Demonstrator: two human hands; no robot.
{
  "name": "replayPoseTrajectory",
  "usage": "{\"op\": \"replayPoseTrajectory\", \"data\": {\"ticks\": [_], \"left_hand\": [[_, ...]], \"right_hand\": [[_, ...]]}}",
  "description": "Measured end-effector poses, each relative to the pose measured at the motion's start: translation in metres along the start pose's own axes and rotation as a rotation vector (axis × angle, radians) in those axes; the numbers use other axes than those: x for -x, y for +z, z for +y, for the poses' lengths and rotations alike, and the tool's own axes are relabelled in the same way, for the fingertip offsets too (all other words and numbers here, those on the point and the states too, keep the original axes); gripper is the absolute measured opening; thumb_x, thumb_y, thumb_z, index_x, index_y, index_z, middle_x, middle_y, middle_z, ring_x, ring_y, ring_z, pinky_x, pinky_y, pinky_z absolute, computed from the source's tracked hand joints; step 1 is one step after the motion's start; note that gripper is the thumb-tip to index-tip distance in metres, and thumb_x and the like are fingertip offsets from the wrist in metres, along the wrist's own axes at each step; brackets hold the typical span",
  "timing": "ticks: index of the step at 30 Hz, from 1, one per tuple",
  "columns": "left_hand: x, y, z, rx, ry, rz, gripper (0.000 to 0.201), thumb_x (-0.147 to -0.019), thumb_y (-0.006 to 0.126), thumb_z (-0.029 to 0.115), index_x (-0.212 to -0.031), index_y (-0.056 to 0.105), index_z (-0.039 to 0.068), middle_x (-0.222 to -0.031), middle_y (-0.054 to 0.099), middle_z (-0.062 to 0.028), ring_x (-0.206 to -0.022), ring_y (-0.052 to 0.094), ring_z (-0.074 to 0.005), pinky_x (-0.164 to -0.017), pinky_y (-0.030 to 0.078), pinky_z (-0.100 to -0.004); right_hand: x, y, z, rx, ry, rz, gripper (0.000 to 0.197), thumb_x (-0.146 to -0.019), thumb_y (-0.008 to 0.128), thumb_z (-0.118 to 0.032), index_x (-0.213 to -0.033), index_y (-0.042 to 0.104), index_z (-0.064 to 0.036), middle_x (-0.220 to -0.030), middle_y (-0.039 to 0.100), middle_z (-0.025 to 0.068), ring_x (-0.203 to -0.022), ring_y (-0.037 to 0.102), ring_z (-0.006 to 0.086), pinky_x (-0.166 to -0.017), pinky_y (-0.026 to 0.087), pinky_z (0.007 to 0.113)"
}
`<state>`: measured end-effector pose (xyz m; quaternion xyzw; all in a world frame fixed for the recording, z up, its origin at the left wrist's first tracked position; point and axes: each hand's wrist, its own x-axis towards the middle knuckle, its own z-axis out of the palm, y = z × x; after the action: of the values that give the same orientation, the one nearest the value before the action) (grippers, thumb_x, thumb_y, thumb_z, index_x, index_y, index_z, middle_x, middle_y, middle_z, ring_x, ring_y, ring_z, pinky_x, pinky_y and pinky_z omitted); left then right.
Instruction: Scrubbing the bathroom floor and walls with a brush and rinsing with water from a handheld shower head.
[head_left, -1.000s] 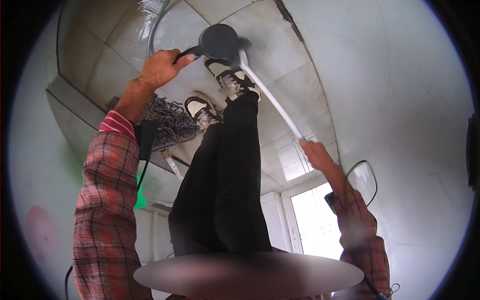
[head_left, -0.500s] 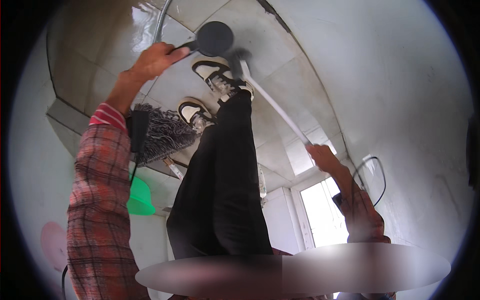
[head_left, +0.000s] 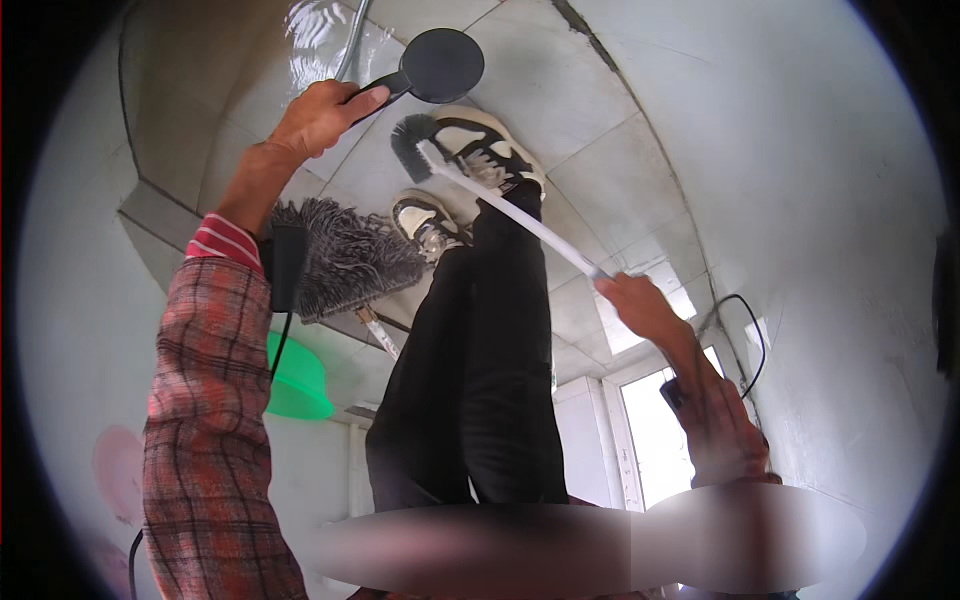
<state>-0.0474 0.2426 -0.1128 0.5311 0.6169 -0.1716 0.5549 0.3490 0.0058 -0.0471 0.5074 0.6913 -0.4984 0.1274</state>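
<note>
My left hand (head_left: pixel 322 118) is closed round the handle of a black round shower head (head_left: pixel 442 66), held over the floor at the far middle. A metal hose (head_left: pixel 354 42) runs up behind that hand. My right hand (head_left: pixel 640 305) grips the end of a long white-handled scrubbing brush (head_left: pixel 520 217). The brush slants up to the left, its dark bristles (head_left: pixel 410 147) beside the toe of my farther shoe (head_left: pixel 487 150); whether they press on the floor or the shoe I cannot tell.
Wet tiles (head_left: pixel 560 75) lie under my feet. A grey string mop (head_left: pixel 350 255) rests left of my nearer shoe (head_left: pixel 428 222). Farther down on the left is a green basin (head_left: pixel 300 378). Pale walls rise on both sides, with a bright window (head_left: pixel 655 430) at lower right.
The brush head has swung left across the farther shoe, from its right side to its left. My left hand and the shower head have shifted slightly; the whole view has moved a little too.
</note>
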Motion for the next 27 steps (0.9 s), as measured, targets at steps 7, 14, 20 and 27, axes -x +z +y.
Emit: {"op": "replayPoseTrajectory", "data": {"ticks": [7, 14, 20, 27], "left_hand": [[0.018, 0.011, -0.033, 0.242, -0.04, 0.239, 0.065, -0.078, 0.046, 0.064, -0.082, 0.061, 0.002, -0.051, 0.046, -0.0049, -0.041, 0.046, -0.0143, -0.04, 0.038, -0.0289], [0.027, 0.042, -0.053, 0.366, -0.04, 0.13, 0.06, -0.08, 0.049, 0.059, -0.076, 0.059, 0.0, -0.049, 0.044, -0.0037, -0.04, 0.043, -0.0131, -0.037, 0.035, -0.0286], [0.037, 0.076, -0.061, 0.683, -0.104, 0.163, 0.056, -0.082, 0.049, 0.056, -0.069, 0.054, 0.002, -0.05, 0.044, -0.0033, -0.038, 0.042, -0.0131, -0.035, 0.033, -0.0281], [0.053, 0.103, -0.077, 1.292, -0.254, 0.145, 0.056, -0.082, 0.049, 0.055, -0.064, 0.049, 0.001, -0.051, 0.048, -0.0081, -0.036, 0.045, -0.0167, -0.032, 0.035, -0.0301]], "right_hand": [[0.035, -0.029, -0.05, -0.415, 0.545, -0.164, 0.044, -0.09, 0.044, -0.036, -0.07, 0.051, 0.0017, -0.056, 0.052, 0.0186, -0.053, 0.052, 0.0325, -0.051, 0.038, 0.04], [-0.004, -0.053, -0.043, -0.631, 0.925, -0.259, 0.048, -0.089, 0.045, -0.043, -0.061, 0.046, -0.0042, -0.05, 0.041, 0.002, -0.04, 0.04, 0.0122, -0.037, 0.034, 0.029], [-0.011, -0.058, -0.046, -0.517, 0.779, -0.083, 0.046, -0.089, 0.047, -0.038, -0.063, 0.046, -0.0004, -0.05, 0.043, 0.0066, -0.044, 0.041, 0.0165, -0.044, 0.036, 0.033], [0.001, -0.105, -0.114, 0.482, 0.362, -0.047, 0.036, -0.091, 0.043, -0.03, -0.074, 0.051, 0.0005, -0.059, 0.054, 0.0183, -0.052, 0.053, 0.0346, -0.053, 0.043, 0.044]]}}
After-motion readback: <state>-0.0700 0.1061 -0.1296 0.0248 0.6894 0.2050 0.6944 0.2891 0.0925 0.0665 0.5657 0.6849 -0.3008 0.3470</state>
